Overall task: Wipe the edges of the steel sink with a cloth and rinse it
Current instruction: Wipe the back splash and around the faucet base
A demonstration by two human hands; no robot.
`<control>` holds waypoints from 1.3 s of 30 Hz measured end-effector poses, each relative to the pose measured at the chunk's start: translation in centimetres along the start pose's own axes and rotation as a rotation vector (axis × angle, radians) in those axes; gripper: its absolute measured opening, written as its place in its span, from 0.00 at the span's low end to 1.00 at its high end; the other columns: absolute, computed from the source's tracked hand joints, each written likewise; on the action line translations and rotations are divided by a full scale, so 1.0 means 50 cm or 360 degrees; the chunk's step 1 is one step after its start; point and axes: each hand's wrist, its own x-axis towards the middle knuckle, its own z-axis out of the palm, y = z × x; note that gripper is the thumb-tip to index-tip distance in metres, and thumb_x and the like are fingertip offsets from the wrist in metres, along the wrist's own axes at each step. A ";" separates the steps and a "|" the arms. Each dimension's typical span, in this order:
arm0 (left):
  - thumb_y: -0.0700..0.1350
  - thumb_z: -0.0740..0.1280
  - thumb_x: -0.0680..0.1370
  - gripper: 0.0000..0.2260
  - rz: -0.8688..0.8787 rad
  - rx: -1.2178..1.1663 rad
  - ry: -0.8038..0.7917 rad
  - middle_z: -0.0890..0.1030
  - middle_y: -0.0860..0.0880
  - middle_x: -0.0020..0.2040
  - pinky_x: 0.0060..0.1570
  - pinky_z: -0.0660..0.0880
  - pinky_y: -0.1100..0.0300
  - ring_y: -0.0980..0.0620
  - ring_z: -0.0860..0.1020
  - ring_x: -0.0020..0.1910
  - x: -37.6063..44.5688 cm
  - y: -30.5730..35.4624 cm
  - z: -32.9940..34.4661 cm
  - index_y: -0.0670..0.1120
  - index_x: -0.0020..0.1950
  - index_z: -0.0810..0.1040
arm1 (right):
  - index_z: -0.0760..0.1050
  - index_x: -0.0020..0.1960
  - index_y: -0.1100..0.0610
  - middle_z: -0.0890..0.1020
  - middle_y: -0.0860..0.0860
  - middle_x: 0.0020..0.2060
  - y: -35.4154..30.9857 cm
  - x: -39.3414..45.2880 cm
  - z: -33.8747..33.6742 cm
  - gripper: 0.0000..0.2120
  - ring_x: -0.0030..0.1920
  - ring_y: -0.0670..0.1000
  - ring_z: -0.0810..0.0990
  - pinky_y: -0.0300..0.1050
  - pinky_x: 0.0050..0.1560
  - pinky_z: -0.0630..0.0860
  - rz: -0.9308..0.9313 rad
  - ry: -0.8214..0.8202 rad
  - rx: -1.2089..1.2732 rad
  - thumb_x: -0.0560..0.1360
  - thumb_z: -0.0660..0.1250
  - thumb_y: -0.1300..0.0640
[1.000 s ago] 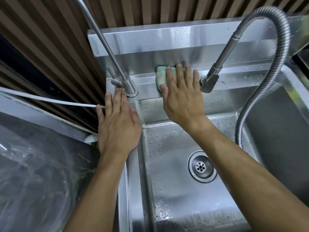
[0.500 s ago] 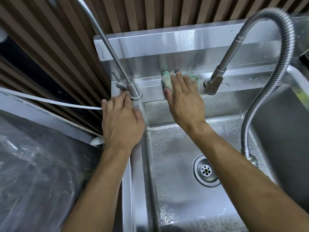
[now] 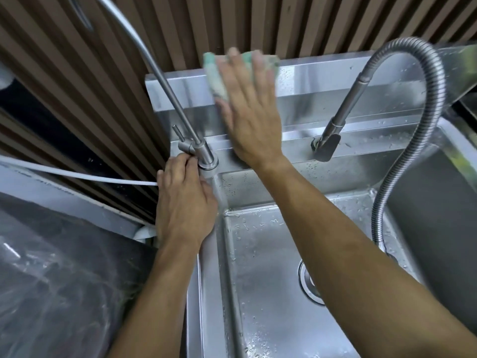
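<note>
The steel sink (image 3: 271,280) fills the lower middle, wet, with a raised back splash (image 3: 322,81) behind it. My right hand (image 3: 251,112) lies flat against that back splash and presses a pale green cloth (image 3: 215,73) onto its top edge; the cloth shows around my fingers and is blurred. My left hand (image 3: 184,200) rests on the sink's left rim, its fingers curled at the base of the thin steel tap (image 3: 204,156).
A pull-out faucet with a coiled steel hose (image 3: 402,156) arches over the right side, its head (image 3: 326,148) on the back ledge. The drain (image 3: 308,282) shows under my right forearm. A white tube (image 3: 77,174) and plastic sheeting (image 3: 51,280) lie left. Slatted wood panelling stands behind.
My right hand has slid the cloth up from the back ledge to the top edge of the back splash. My left hand has crept forward to the base of the thin tap.
</note>
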 end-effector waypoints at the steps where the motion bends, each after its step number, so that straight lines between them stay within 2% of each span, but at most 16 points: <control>1: 0.45 0.54 0.77 0.23 0.0000 0.0002 0.0004 0.74 0.41 0.67 0.72 0.65 0.36 0.38 0.72 0.68 0.000 -0.001 -0.001 0.38 0.68 0.76 | 0.62 0.81 0.57 0.63 0.56 0.81 0.026 -0.001 -0.008 0.25 0.81 0.67 0.55 0.63 0.81 0.50 0.0264 0.0081 -0.0008 0.87 0.50 0.48; 4: 0.46 0.52 0.77 0.25 -0.0025 -0.0012 0.0026 0.74 0.41 0.68 0.74 0.63 0.37 0.38 0.71 0.69 -0.001 0.002 -0.002 0.38 0.69 0.76 | 0.57 0.83 0.57 0.56 0.56 0.83 0.076 0.013 -0.025 0.27 0.82 0.68 0.43 0.59 0.81 0.40 0.1071 0.0289 0.0325 0.87 0.49 0.48; 6: 0.45 0.54 0.77 0.24 -0.0047 -0.0035 0.0045 0.74 0.42 0.68 0.75 0.63 0.37 0.39 0.71 0.70 -0.001 0.004 0.001 0.38 0.69 0.76 | 0.56 0.83 0.59 0.56 0.58 0.83 0.043 0.016 -0.025 0.26 0.81 0.70 0.43 0.64 0.81 0.40 0.1055 0.0250 0.0385 0.87 0.50 0.52; 8: 0.42 0.58 0.77 0.21 -0.0106 -0.0106 0.0083 0.73 0.41 0.69 0.73 0.65 0.38 0.39 0.70 0.70 -0.001 0.002 0.006 0.39 0.68 0.76 | 0.60 0.81 0.61 0.61 0.60 0.81 -0.015 -0.006 -0.004 0.25 0.80 0.73 0.50 0.70 0.79 0.47 0.0443 0.0045 0.0295 0.87 0.53 0.54; 11: 0.43 0.58 0.77 0.20 -0.0214 -0.0211 0.0141 0.70 0.38 0.72 0.70 0.68 0.40 0.36 0.71 0.69 0.000 0.000 0.011 0.38 0.66 0.74 | 0.64 0.80 0.57 0.67 0.56 0.79 -0.048 -0.015 0.025 0.24 0.79 0.67 0.60 0.63 0.81 0.51 -0.0569 -0.0167 0.0156 0.86 0.58 0.52; 13: 0.44 0.57 0.77 0.21 -0.0222 -0.0180 0.0116 0.68 0.37 0.74 0.71 0.68 0.40 0.35 0.70 0.70 0.001 -0.001 0.013 0.38 0.68 0.72 | 0.62 0.81 0.54 0.66 0.53 0.80 -0.006 0.003 0.022 0.25 0.80 0.64 0.62 0.60 0.81 0.55 -0.0919 -0.0154 -0.0013 0.86 0.60 0.52; 15: 0.45 0.56 0.78 0.24 -0.0176 -0.0089 0.0067 0.68 0.36 0.76 0.73 0.65 0.38 0.35 0.69 0.73 0.002 -0.002 0.014 0.37 0.72 0.70 | 0.60 0.82 0.49 0.65 0.50 0.80 0.048 -0.004 0.009 0.25 0.79 0.63 0.62 0.62 0.80 0.55 -0.1036 -0.0166 -0.0206 0.87 0.59 0.52; 17: 0.45 0.54 0.79 0.25 -0.0151 -0.0025 0.0027 0.67 0.36 0.77 0.75 0.62 0.38 0.36 0.66 0.76 0.003 -0.001 0.014 0.37 0.74 0.69 | 0.58 0.83 0.48 0.62 0.51 0.81 0.097 -0.029 -0.007 0.25 0.80 0.66 0.58 0.67 0.78 0.51 -0.0787 -0.0214 -0.0287 0.87 0.57 0.50; 20: 0.44 0.55 0.81 0.23 -0.0161 0.0012 -0.0009 0.65 0.37 0.79 0.78 0.58 0.40 0.38 0.64 0.78 0.000 -0.005 0.017 0.38 0.76 0.67 | 0.55 0.83 0.56 0.56 0.60 0.82 0.096 -0.051 -0.028 0.25 0.80 0.72 0.48 0.66 0.81 0.45 0.0206 -0.0168 0.0024 0.87 0.52 0.52; 23: 0.43 0.58 0.83 0.22 -0.0172 0.0033 -0.0017 0.64 0.38 0.79 0.78 0.57 0.41 0.38 0.63 0.78 0.000 -0.005 0.022 0.39 0.77 0.65 | 0.57 0.82 0.63 0.57 0.61 0.82 0.036 -0.040 -0.064 0.25 0.82 0.69 0.46 0.36 0.79 0.38 0.0938 0.0101 0.0641 0.87 0.54 0.56; 25: 0.42 0.58 0.82 0.23 -0.0169 0.0015 -0.0018 0.64 0.38 0.80 0.79 0.57 0.41 0.38 0.63 0.79 -0.001 -0.004 0.020 0.38 0.77 0.65 | 0.62 0.80 0.61 0.63 0.59 0.80 -0.016 -0.063 -0.084 0.24 0.82 0.63 0.53 0.30 0.76 0.47 0.0879 0.0042 0.0734 0.87 0.57 0.55; 27: 0.41 0.59 0.81 0.23 -0.0162 -0.0019 -0.0012 0.65 0.37 0.79 0.78 0.57 0.40 0.37 0.63 0.78 0.001 -0.004 0.020 0.37 0.76 0.66 | 0.66 0.78 0.61 0.67 0.57 0.78 -0.058 -0.102 -0.074 0.23 0.81 0.62 0.59 0.49 0.78 0.63 0.0522 -0.0172 0.0658 0.85 0.59 0.56; 28: 0.40 0.59 0.80 0.23 -0.0159 -0.0021 -0.0006 0.65 0.37 0.79 0.78 0.57 0.40 0.37 0.63 0.78 0.002 -0.005 0.020 0.37 0.76 0.66 | 0.67 0.78 0.60 0.67 0.56 0.79 -0.072 -0.121 -0.061 0.23 0.81 0.62 0.59 0.58 0.78 0.64 0.0373 -0.0325 0.0550 0.85 0.60 0.55; 30: 0.41 0.59 0.80 0.23 -0.0154 -0.0005 0.0005 0.65 0.37 0.79 0.78 0.57 0.39 0.38 0.63 0.78 0.003 -0.007 0.018 0.37 0.76 0.67 | 0.63 0.80 0.57 0.60 0.53 0.82 -0.081 -0.144 -0.040 0.24 0.82 0.62 0.54 0.62 0.80 0.55 0.0329 -0.0625 0.0344 0.86 0.57 0.51; 33: 0.41 0.60 0.81 0.23 -0.0176 -0.0021 0.0000 0.65 0.38 0.79 0.78 0.56 0.40 0.37 0.62 0.78 0.005 -0.005 0.013 0.37 0.75 0.67 | 0.57 0.82 0.58 0.56 0.53 0.83 -0.051 -0.148 -0.044 0.26 0.83 0.59 0.48 0.54 0.81 0.42 0.0540 -0.0770 0.0183 0.87 0.50 0.49; 39: 0.40 0.64 0.76 0.18 -0.0146 -0.0189 0.0281 0.76 0.39 0.66 0.68 0.69 0.42 0.38 0.73 0.67 -0.014 0.012 -0.016 0.40 0.66 0.76 | 0.52 0.83 0.61 0.53 0.58 0.83 -0.005 -0.138 -0.060 0.27 0.83 0.63 0.47 0.57 0.81 0.44 0.0976 -0.0770 -0.0035 0.87 0.51 0.52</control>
